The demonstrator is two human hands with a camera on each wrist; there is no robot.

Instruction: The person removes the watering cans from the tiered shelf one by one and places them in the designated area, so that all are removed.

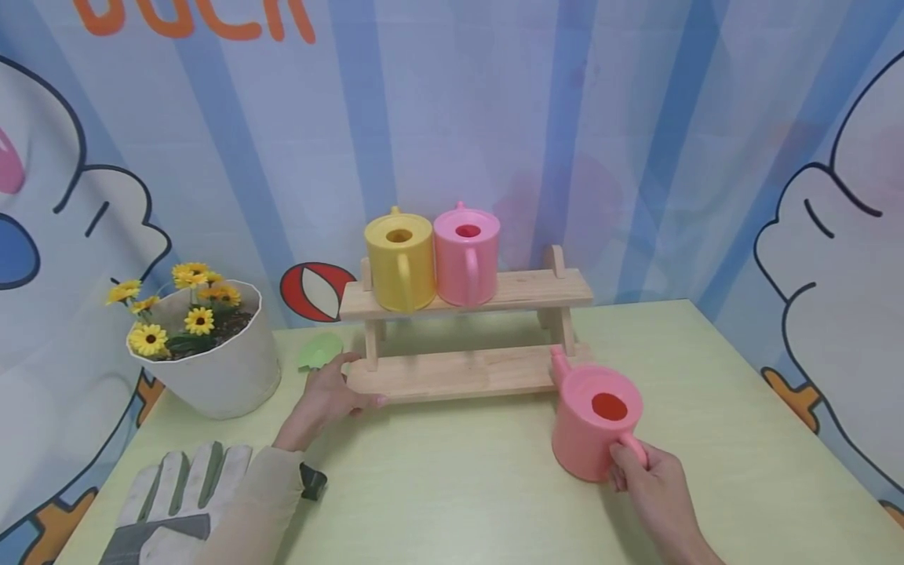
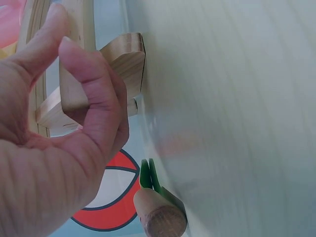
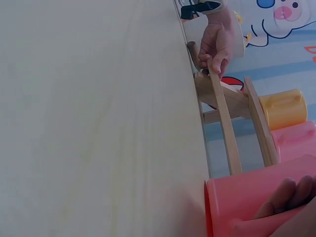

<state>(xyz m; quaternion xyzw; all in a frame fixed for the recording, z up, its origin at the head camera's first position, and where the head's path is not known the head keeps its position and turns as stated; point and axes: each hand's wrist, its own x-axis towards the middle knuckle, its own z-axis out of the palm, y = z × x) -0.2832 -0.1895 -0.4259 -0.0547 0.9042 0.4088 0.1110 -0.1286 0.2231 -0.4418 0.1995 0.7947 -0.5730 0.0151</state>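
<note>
A coral-pink watering can [image 1: 581,439] is at the front right corner of a two-tier wooden stand [image 1: 459,373]. My right hand [image 1: 653,480] grips its handle; its spout points toward the stand's lower board. Whether its base touches the table I cannot tell. At the stand's other end, my left hand [image 1: 330,396] pinches the lower board's left end between thumb and fingers, as the left wrist view also shows. On the upper board, a yellow watering can [image 1: 384,275] and a pink watering can [image 1: 459,267] sit side by side, handles facing me.
Behind my left hand lies a small green garden trowel [image 1: 321,350] with a wooden handle [image 2: 159,217]. A white pot [image 1: 229,384] of yellow flowers stands at the left. White-and-grey gloves [image 1: 187,486] lie near my left forearm. A printed curtain [image 1: 459,118] hangs behind the table.
</note>
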